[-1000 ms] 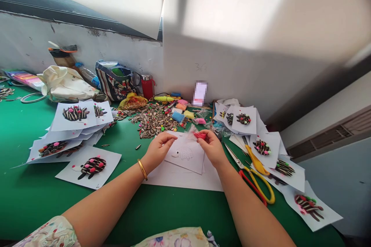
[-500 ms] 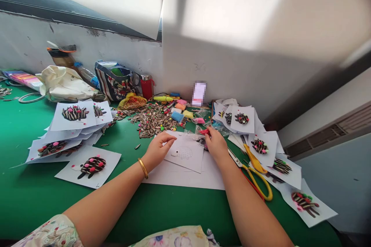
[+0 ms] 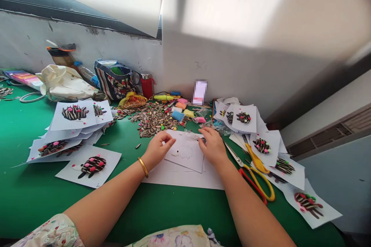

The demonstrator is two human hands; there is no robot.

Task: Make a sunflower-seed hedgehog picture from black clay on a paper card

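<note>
A white card (image 3: pixel 181 164) with a hedgehog outline drawn on it lies on a larger white sheet (image 3: pixel 165 179). At the card's left edge is my left hand (image 3: pixel 158 148), thumb and forefinger drawn together; anything pinched between them is too small to make out. My right hand (image 3: pixel 213 146) is at the card's upper right, fingers curled over a small dark lump (image 3: pixel 203 139) beside clear plastic wrap (image 3: pixel 191 135). Its fingers largely hide what they grip. The drawn hedgehog has a dark eye spot, and its body is only outlined.
Sunflower seeds (image 3: pixel 153 119) are heaped behind the card, beside coloured clay packets (image 3: pixel 177 116). Finished hedgehog cards are stacked at left (image 3: pixel 72 131) and right (image 3: pixel 263 148). Scissors (image 3: pixel 251 173) and a yellow-handled tool (image 3: pixel 255 158) lie by my right forearm. A phone (image 3: pixel 199 92) leans on the wall.
The red item that was in my right hand is no longer visible there. That hand has moved slightly down and left, over the dark lump. My left hand has barely moved.
</note>
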